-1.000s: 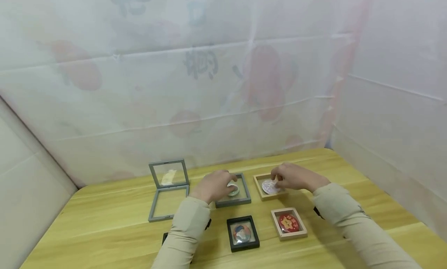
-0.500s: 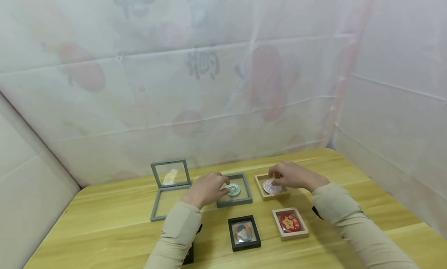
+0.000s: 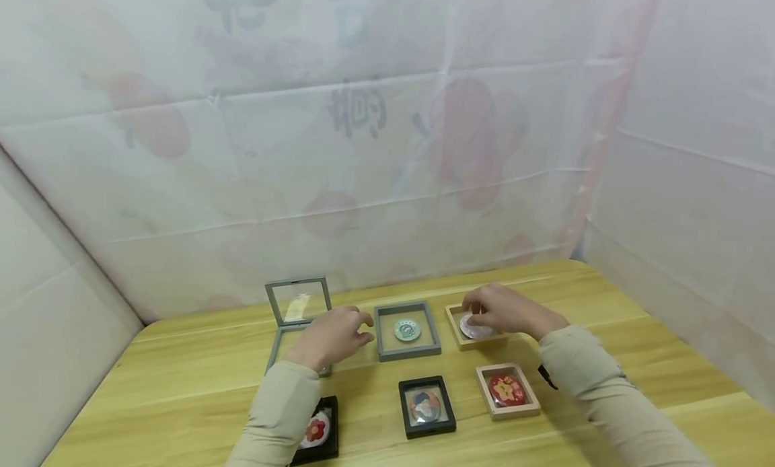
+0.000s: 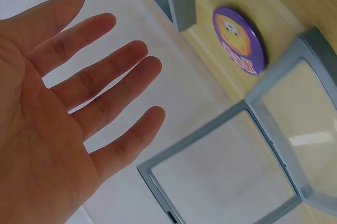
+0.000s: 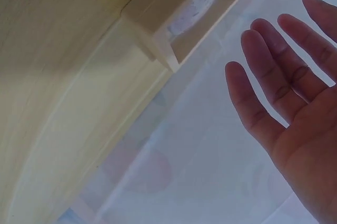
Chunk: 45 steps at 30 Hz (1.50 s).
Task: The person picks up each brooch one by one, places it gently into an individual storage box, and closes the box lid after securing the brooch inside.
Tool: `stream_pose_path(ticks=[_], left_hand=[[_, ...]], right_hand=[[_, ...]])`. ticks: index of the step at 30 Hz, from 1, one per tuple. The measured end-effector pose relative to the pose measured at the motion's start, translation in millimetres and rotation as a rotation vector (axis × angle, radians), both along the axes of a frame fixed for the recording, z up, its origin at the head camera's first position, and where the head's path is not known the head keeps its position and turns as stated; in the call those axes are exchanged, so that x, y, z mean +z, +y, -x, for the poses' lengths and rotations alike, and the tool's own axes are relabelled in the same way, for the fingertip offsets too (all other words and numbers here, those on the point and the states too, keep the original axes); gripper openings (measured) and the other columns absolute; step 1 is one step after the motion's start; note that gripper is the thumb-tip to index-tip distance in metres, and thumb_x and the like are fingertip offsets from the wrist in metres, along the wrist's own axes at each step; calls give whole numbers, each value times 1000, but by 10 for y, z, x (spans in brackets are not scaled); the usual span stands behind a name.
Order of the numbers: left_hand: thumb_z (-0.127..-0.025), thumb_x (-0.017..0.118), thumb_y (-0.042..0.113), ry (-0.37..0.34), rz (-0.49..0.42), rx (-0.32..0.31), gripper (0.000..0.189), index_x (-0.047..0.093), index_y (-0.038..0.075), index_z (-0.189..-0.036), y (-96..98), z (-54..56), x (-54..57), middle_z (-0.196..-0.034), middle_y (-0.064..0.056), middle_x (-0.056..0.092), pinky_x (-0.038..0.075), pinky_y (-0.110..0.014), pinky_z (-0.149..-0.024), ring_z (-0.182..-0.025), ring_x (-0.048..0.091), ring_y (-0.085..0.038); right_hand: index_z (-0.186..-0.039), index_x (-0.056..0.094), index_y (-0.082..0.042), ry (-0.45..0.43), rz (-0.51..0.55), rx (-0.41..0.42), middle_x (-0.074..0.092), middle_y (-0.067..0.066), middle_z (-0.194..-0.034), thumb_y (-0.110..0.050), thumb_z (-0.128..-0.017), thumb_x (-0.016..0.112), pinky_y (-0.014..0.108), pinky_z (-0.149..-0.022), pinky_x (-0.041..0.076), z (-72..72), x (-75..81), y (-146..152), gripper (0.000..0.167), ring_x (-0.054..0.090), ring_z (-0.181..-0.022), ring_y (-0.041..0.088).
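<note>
My left hand (image 3: 336, 339) hovers over the left side of the table, its fingers spread and holding nothing in the left wrist view. Below it stands a hinged grey display frame (image 4: 274, 150), its lid tilted up. A purple round badge (image 4: 239, 40) lies on the table beside that frame, hidden behind the hand in the head view. To the hand's right is another grey frame (image 3: 408, 353) with a mint-green badge (image 3: 408, 330). My right hand (image 3: 508, 310), fingers extended and empty, is over a light wooden frame (image 3: 481, 344) containing a lilac badge (image 3: 474, 328).
Nearer the front are a black frame (image 3: 431, 430) with a colourful badge, a pale wooden frame (image 3: 517, 412) with a red star badge, and a black frame (image 3: 334, 426) with a red-flower badge, partly covered by the left sleeve. A white printed sheet (image 3: 387, 238) hangs behind the table.
My left hand has drawn away leftward from the grey frame, leaving the green badge in it in full view. The right hand stays over the wooden frame, nearly still.
</note>
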State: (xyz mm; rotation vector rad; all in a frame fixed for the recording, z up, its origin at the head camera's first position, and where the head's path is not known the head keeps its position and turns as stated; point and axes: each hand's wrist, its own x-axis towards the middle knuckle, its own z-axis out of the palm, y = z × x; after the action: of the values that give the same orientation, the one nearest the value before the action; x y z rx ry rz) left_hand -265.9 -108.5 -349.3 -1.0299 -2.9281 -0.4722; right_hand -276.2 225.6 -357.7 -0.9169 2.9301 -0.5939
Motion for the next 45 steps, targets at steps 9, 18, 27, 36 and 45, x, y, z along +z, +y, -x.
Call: stream_pose_path(ticks=[9, 18, 27, 36, 45], left_hand=[[-96, 71, 12, 15, -45, 46, 16, 75, 2, -108, -188, -41, 23, -108, -13, 71, 54, -49, -88, -100, 67, -31], [-95, 73, 12, 64, 7, 45, 13, 76, 2, -103, -349, -18, -7, -106, -13, 72, 56, -45, -83, -94, 69, -29], [-95, 72, 12, 42, 9, 58, 16, 75, 1, -107, -410, -10, -49, -105, -11, 72, 56, -45, -84, -93, 70, -27], [-95, 72, 13, 42, 7, 92, 16, 75, 3, -107, -473, 10, -78, -111, -11, 72, 56, -46, -86, -95, 70, -29], [-94, 74, 12, 32, 14, 92, 18, 75, 3, -109, -560, -8, -91, -108, -13, 72, 56, -45, -79, -86, 69, -26]], right_hand=[[-108, 73, 1, -3, -1, -12, 66, -4, -87, -7, -94, 71, 31, -69, 53, 23, 23, -61, 16, 59, -77, 8], [-107, 72, 1, 30, -31, 22, 66, -3, -88, -7, -95, 70, 35, -71, 54, 68, 6, -203, 15, 59, -79, 10], [-105, 73, 0, 40, -50, 25, 67, -1, -89, -5, -93, 70, 36, -72, 54, 88, 0, -268, 14, 60, -80, 12], [-106, 73, -1, 26, -65, 29, 65, -3, -89, -7, -94, 69, 35, -73, 53, 112, 27, -318, 14, 59, -81, 11], [-107, 72, 0, 27, -70, 61, 64, -4, -85, -7, -95, 69, 33, -71, 53, 158, 62, -321, 14, 58, -77, 9]])
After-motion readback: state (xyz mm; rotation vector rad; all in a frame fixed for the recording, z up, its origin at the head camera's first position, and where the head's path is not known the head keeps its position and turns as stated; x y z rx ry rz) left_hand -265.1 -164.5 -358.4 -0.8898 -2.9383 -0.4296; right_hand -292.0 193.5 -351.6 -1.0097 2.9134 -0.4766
